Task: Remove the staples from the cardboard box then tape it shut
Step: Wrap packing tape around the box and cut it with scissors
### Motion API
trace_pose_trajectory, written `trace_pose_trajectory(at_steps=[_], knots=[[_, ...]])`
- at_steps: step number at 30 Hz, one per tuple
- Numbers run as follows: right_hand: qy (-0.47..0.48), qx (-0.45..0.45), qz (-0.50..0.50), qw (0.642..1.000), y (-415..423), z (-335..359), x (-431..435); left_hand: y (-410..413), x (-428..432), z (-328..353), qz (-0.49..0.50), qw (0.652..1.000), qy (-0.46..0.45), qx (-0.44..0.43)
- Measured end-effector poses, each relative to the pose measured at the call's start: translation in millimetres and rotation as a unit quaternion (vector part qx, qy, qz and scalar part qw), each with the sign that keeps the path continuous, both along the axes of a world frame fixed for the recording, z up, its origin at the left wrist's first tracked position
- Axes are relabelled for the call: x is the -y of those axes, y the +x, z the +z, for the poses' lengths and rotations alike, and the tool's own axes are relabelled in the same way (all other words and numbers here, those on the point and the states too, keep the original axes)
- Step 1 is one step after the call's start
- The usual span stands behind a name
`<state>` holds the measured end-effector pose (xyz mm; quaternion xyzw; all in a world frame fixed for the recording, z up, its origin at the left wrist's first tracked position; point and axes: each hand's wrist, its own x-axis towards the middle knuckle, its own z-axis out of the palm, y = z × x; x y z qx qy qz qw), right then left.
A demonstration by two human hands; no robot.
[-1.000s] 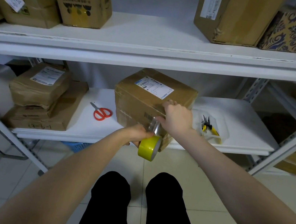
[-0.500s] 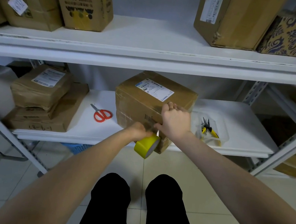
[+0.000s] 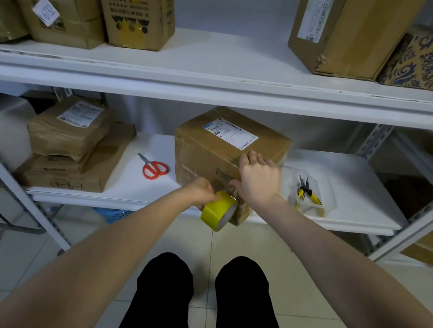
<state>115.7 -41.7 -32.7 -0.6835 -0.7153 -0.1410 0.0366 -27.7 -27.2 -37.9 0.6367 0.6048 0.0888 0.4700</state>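
Brown cardboard box with a white shipping label (image 3: 211, 152) stands on the lower white shelf (image 3: 352, 184) of a metal rack, about midway along it, with one corner turned toward the person.

At the far left of that shelf lies a stack of brown paper-wrapped parcels (image 3: 70, 129), the top one bearing a white label. Between the stack and the box, a pair of red-handled scissors (image 3: 154, 168) lies flat on the shelf, apart from both.

Next comes the left grip (image 3: 201, 192), the person's bare left hand, with its fingers curled round a roll of yellow packing tape (image 3: 215, 211). The roll sits against the lower part of the box's near corner, at the front edge of the shelf. Whether a strip of tape runs from the roll onto the cardboard cannot be told.

The right grip (image 3: 259, 180), the other bare hand, lies spread against the box's front face. Its fingers reach up over the top edge and its thumb points down toward the roll; it presses on the box and holds nothing.

Just right of the box, yellow-and-black-handled pliers (image 3: 307, 195) rest in a clear plastic tray (image 3: 328, 206) on the same shelf.

Above, the upper white shelf (image 3: 225, 61) carries more cardboard boxes at both ends.
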Motion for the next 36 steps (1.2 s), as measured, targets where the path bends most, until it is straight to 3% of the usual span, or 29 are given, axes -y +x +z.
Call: trace_pose_trajectory(at_steps=[4, 6, 8, 11, 15, 19, 23, 32, 34, 36], knots=[[0.056, -0.027, -0.019, 0.998, -19.2, 8.1, 0.9, -15.6, -4.3, 6.4, -0.008, 1.0, 0.009, 0.005], [0.13, -0.063, 0.03, 0.989, -44.7, 10.0, -3.4, -29.2, -12.1, 8.5, 0.016, 0.999, 0.031, -0.008], [0.146, -0.103, 0.09, 0.98, -81.8, 15.5, -12.7, -46.8, -22.4, 9.0, 0.053, 0.998, 0.034, -0.014], [0.047, -0.183, 0.121, 0.975, -136.9, 22.5, -36.8, -80.8, -41.1, 2.0, 0.103, 0.994, 0.034, -0.028], [-0.139, -0.234, 0.072, 0.96, -171.5, 4.6, -85.6, -126.6, -63.8, -23.1, 0.144, 0.987, 0.053, -0.05], [-0.228, -0.22, 0.05, 0.947, -190.8, -36.0, -132.8, -164.2, -84.4, -46.3, 0.148, 0.963, 0.131, -0.186], [-0.272, -0.17, 0.063, 0.945, -215.7, -89.6, -179.6, -186.9, -115.9, -65.9, 0.159, 0.952, 0.177, -0.193], [-0.322, -0.123, -0.003, 0.939, -235.5, -129.6, -210.4, -190.6, -146.7, -94.4, 0.149, 0.969, 0.125, -0.15], [-0.322, -0.138, -0.001, 0.937, -234.8, -117.5, -204.9, -192.2, -144.2, -91.8, 0.157, 0.969, 0.118, -0.152], [-0.332, -0.212, 0.005, 0.919, -229.8, -97.3, -197.1, -193.6, -138.6, -86.2, 0.174, 0.966, 0.116, -0.151]])
